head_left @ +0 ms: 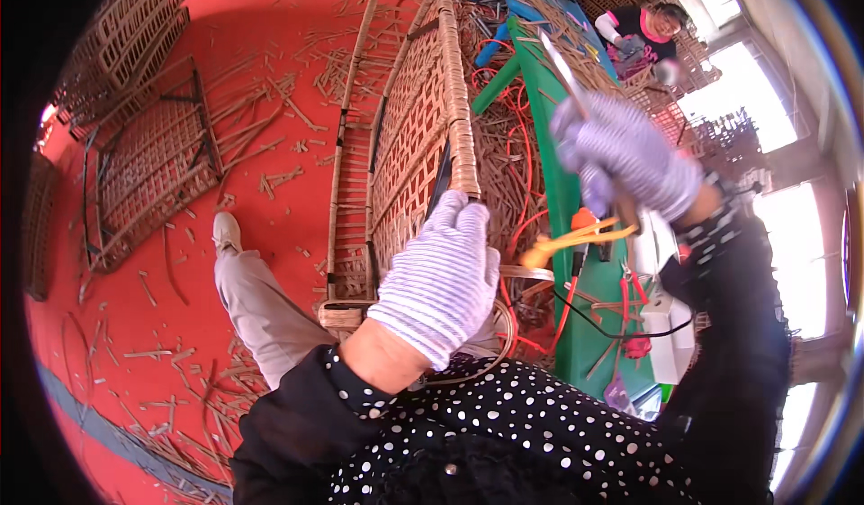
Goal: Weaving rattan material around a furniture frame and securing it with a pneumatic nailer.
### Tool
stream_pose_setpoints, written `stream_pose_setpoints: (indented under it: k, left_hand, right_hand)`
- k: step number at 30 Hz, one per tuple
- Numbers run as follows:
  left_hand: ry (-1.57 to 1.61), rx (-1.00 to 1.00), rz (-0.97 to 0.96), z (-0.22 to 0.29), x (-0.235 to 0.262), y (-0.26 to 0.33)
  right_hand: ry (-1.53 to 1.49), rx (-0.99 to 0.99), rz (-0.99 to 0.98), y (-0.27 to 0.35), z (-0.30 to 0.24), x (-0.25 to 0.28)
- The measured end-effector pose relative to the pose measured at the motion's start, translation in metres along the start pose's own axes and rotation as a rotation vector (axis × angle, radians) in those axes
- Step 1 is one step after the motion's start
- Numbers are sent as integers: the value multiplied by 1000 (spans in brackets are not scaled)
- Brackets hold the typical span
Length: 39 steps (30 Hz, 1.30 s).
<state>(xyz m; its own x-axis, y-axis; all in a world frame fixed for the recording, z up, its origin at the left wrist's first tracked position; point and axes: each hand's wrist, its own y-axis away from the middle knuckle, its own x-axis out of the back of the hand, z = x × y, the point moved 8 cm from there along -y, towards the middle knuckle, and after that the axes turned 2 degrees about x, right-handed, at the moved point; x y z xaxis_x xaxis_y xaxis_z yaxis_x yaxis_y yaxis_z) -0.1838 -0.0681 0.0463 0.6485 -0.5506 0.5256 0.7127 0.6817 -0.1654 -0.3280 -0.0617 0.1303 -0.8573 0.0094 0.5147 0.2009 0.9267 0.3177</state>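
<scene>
A large woven wicker panel on a frame [418, 118] stands upright in front of me, its wrapped edge running away from my body. My left hand [438, 280], in a white-and-purple striped glove, is closed around the near end of that edge, beside a dark strip. My right hand [630, 154], gloved alike and blurred, is raised over the green bench. It is closed on a knife [562, 66], whose pale blade points up and away. Below it are the yellow handles [576, 240] of a tool I cannot make out. A loop of cane [511, 325] lies near my left wrist.
The green bench [565, 172] holds red-handled pliers [627, 291] and a white box [670, 329]. Cane scraps litter the red floor [261, 226]. More woven panels [153, 172] are on the left. A co-worker [641, 41] is at the far right, beyond a blue bench [513, 5].
</scene>
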Motion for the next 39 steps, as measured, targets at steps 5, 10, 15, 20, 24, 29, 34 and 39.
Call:
stream_pose_setpoints:
  k: [5, 10, 15, 20, 24, 29, 34, 39]
  left_hand:
    - [50, -29, -40, 5, 4, -3]
    - [266, 257, -117, -14, 3, 4]
    - [297, 296, -77, -13, 0, 2]
    - [54, 202, -41, -6, -1, -1]
    - [26, 257, -70, -16, -1, 1]
    - [95, 346, -107, -11, -1, -3]
    - [345, 443, -98, -18, -6, -5]
    - [287, 411, -358, -14, -8, -11]
  right_hand:
    - [-300, 141, 134, -1, 92, -48]
    - [-752, 71, 14, -16, 109, -89]
    - [-949, 129, -54, -32, 117, -94]
    - [-952, 47, -109, -31, 114, -84]
    - [-737, 152, -96, -39, 111, -79]
    - [-676, 394, 40, -41, 101, -66]
    - [-629, 354, 60, -41, 116, -67]
    - [-603, 180, -39, -47, 124, -63]
